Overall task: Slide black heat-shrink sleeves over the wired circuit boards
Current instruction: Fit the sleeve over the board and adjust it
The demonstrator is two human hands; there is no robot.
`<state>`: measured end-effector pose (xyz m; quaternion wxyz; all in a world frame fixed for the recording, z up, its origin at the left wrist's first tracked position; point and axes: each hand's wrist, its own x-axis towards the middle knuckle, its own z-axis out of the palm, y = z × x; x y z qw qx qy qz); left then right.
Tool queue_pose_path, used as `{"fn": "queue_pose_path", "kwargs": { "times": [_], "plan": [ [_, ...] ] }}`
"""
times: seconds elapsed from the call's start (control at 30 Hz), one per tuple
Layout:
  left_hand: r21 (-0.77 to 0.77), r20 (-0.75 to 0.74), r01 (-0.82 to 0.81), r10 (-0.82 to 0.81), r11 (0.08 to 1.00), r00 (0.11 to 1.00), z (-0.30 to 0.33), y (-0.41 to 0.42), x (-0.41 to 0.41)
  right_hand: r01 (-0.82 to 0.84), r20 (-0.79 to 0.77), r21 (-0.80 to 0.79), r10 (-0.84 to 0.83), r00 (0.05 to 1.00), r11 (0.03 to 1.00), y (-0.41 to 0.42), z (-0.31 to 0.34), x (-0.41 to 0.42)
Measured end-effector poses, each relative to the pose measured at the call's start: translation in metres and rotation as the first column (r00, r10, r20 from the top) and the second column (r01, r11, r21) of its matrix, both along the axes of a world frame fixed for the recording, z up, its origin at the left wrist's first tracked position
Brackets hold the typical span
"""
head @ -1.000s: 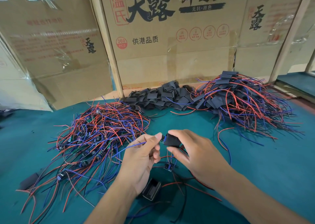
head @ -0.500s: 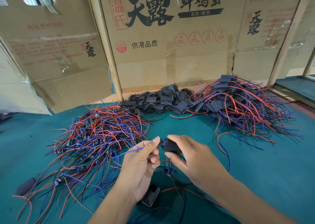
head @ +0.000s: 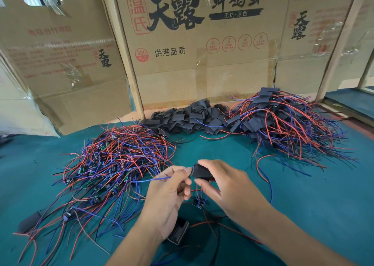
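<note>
My right hand (head: 224, 186) pinches a black heat-shrink sleeve (head: 200, 171) between thumb and fingers above the green table. My left hand (head: 172, 186) pinches the blue wire (head: 153, 179) where it enters the sleeve's left end; the board itself is hidden inside the sleeve. A pile of bare wired boards (head: 113, 160) lies to the left. Empty black sleeves (head: 188, 118) are heaped at the back centre. Sleeved boards with red and blue wires (head: 283, 124) are piled at the back right.
A small blue component on wires (head: 199, 203) hangs below my hands. A black box-like object (head: 179, 232) sits on the green table (head: 313, 205) under my left wrist. Cardboard boxes (head: 192, 43) wall off the back. A loose black sleeve (head: 30, 221) lies far left.
Both hands have stayed together with the sleeve. The sleeve sits a little further left toward my left fingertips than a second ago.
</note>
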<state>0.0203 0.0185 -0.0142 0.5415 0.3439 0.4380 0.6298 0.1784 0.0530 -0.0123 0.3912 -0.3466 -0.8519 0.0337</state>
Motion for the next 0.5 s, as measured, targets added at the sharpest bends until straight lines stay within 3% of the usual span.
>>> {"fn": "queue_pose_path", "kwargs": {
  "times": [0.5],
  "plan": [
    [-0.250,0.186,0.186,-0.141,0.950,0.972,0.0033,-0.0005,0.0042,-0.033,0.032,0.007,0.032,0.999,0.999,-0.0017,0.0026,-0.0007]
  ]
}}
